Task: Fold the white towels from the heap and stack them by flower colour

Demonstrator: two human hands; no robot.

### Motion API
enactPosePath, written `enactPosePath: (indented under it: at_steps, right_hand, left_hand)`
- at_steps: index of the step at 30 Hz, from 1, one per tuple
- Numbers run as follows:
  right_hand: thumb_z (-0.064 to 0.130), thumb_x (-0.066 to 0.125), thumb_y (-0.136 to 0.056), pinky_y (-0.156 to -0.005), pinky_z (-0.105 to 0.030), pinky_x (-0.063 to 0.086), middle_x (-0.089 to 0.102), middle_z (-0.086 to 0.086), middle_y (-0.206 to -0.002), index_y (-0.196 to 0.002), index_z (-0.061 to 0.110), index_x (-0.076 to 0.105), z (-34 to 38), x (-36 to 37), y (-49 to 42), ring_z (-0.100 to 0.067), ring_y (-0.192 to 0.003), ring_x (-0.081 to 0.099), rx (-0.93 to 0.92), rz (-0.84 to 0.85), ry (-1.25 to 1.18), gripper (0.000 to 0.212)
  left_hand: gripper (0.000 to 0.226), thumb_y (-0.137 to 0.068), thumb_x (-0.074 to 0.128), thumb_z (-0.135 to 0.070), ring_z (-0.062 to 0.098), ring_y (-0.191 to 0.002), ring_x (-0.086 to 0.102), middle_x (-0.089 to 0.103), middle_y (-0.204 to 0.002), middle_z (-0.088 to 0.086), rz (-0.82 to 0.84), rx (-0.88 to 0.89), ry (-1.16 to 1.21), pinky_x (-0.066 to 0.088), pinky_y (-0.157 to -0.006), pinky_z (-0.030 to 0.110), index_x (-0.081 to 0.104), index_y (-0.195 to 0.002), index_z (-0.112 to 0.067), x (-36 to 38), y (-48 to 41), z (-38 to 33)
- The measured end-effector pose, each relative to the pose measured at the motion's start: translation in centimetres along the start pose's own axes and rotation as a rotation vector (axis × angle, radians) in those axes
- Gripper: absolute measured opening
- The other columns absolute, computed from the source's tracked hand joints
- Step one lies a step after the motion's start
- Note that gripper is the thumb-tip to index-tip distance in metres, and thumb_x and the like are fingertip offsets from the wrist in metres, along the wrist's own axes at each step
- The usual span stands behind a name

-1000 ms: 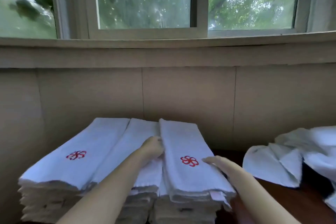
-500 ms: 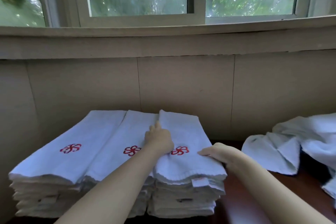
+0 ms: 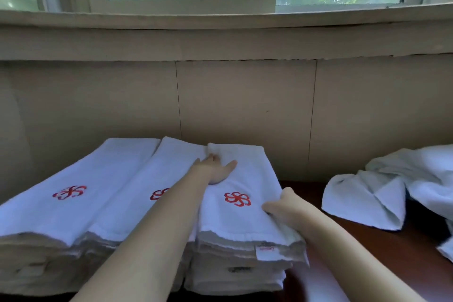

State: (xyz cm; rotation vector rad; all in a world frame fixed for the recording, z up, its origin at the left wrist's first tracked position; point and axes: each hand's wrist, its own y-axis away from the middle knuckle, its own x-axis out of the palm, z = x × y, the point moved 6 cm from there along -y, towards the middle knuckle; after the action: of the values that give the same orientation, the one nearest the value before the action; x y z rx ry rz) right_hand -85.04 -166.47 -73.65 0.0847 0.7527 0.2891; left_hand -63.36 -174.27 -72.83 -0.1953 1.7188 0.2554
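Three stacks of folded white towels with red flowers stand side by side: a left stack (image 3: pixel 71 206), a middle stack (image 3: pixel 147 193) and a right stack (image 3: pixel 241 225). My left hand (image 3: pixel 215 169) lies flat, fingers straight, on the far part of the right stack's top towel. My right hand (image 3: pixel 282 206) holds that towel's right edge, thumb on top and fingers curled under the side. A heap of unfolded white towels (image 3: pixel 397 186) lies to the right on the dark wooden table (image 3: pixel 367 252).
A beige wall (image 3: pixel 245 105) rises right behind the stacks, with a window sill (image 3: pixel 220 19) and windows above. The heap spreads toward the right frame edge. Bare tabletop shows between the right stack and the heap.
My left hand has slid from near the flower toward the far end of the right stack's top towel. My right hand has stayed at the towel's right edge.
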Motion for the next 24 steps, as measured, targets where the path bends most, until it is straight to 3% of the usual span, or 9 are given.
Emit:
enactPosePath:
  at_steps: [2, 4, 7, 9, 13, 18, 19, 21, 24]
  right_hand:
    - [0.025, 0.053, -0.093, -0.075, -0.032, 0.041, 0.050, -0.011, -0.115, -0.140, 0.008, 0.016, 1.1, -0.4, 0.6, -0.026, -0.099, 0.053, -0.101, -0.180, 0.320, 0.063]
    - [0.027, 0.049, -0.094, -0.095, -0.038, 0.034, 0.032, -0.012, -0.141, -0.148, 0.020, 0.010, 4.2, 0.6, 2.3, -0.032, -0.128, 0.034, -0.353, -0.397, 0.606, 0.067]
    - [0.043, 0.035, -0.098, -0.115, -0.047, 0.009, 0.010, -0.004, -0.159, -0.149, 0.031, 0.019, 7.6, 6.0, 4.4, -0.028, -0.146, 0.003, -0.646, -0.156, 0.540, 0.055]
    - [0.049, 0.027, -0.098, -0.115, -0.051, 0.005, 0.013, -0.004, -0.159, -0.149, 0.032, 0.021, 8.1, 9.1, 4.7, -0.030, -0.146, 0.005, -0.653, 0.026, 0.647, 0.054]
    - [0.052, 0.027, -0.095, -0.104, -0.047, 0.021, 0.045, -0.007, -0.143, -0.143, 0.024, 0.036, 8.4, 8.6, 3.3, -0.030, -0.132, 0.032, -0.613, 0.110, 0.732, 0.056]
    - [0.030, 0.035, -0.101, -0.083, -0.030, 0.043, 0.066, -0.008, -0.118, -0.116, 0.008, 0.063, 10.1, 5.4, -0.7, -0.022, -0.096, 0.058, -0.544, 0.145, 0.365, 0.038]
    - [0.022, 0.039, -0.099, -0.079, -0.028, 0.044, 0.066, -0.008, -0.117, -0.116, 0.007, 0.063, 10.6, 4.6, -2.4, -0.022, -0.097, 0.059, -0.534, 0.096, 0.382, 0.034]
    - [0.019, 0.040, -0.098, -0.093, -0.033, 0.044, 0.056, -0.011, -0.133, -0.128, 0.006, 0.055, 12.3, 3.7, -6.0, -0.027, -0.119, 0.052, -0.517, 0.011, 0.495, 0.037]
    - [0.039, 0.031, -0.102, -0.117, -0.046, 0.014, 0.017, -0.005, -0.159, -0.151, 0.010, 0.019, 14.2, 4.9, -10.4, -0.026, -0.146, 0.014, -0.538, -0.050, 0.642, 0.058]
  left_hand:
    - [0.082, -0.092, 0.010, -0.068, 0.018, -0.148, 0.008, 0.001, -0.161, 0.001, 0.016, -0.009, -0.040, -0.004, -0.118, 0.047, 0.002, -0.153, -0.013, 0.0, 0.8, 0.4]
    - [0.078, -0.092, 0.009, -0.069, 0.018, -0.148, 0.007, 0.001, -0.161, -0.003, 0.015, -0.027, -0.080, -0.004, -0.115, 0.054, 0.002, -0.153, -0.021, -0.1, 1.8, 1.1]
    - [0.069, -0.089, 0.008, -0.070, 0.020, -0.148, -0.002, -0.003, -0.161, -0.009, -0.003, -0.114, -0.057, -0.005, -0.109, 0.062, 0.005, -0.151, -0.040, -0.4, 3.7, 4.0]
    - [0.064, -0.091, 0.008, -0.068, 0.022, -0.148, -0.001, -0.002, -0.161, -0.008, -0.021, -0.176, -0.026, -0.003, -0.111, 0.061, 0.009, -0.150, -0.044, -0.6, 4.6, 6.2]
    - [0.057, -0.097, 0.012, -0.058, 0.024, -0.147, 0.008, 0.003, -0.161, -0.005, -0.038, -0.239, -0.039, 0.003, -0.114, 0.055, 0.011, -0.151, -0.040, -0.8, 5.4, 7.3]
    - [0.055, -0.098, 0.012, -0.051, 0.029, -0.136, 0.029, 0.031, -0.152, 0.004, -0.107, -0.279, -0.110, 0.027, -0.103, 0.050, 0.027, -0.148, -0.032, -3.2, 4.5, 6.8]
    - [0.056, -0.098, 0.012, -0.052, 0.029, -0.137, 0.028, 0.030, -0.152, 0.006, -0.124, -0.266, -0.136, 0.025, -0.106, 0.049, 0.028, -0.148, -0.032, -3.6, 4.1, 7.1]
    - [0.057, -0.097, 0.012, -0.056, 0.029, -0.141, 0.020, 0.022, -0.154, 0.009, -0.164, -0.229, -0.193, 0.016, -0.111, 0.048, 0.025, -0.148, -0.035, -3.4, 3.3, 8.3]
    - [0.061, -0.093, 0.011, -0.066, 0.027, -0.147, -0.001, -0.001, -0.160, 0.009, -0.176, -0.219, -0.104, 0.001, -0.114, 0.050, 0.014, -0.149, -0.043, -2.2, 1.8, 10.5]
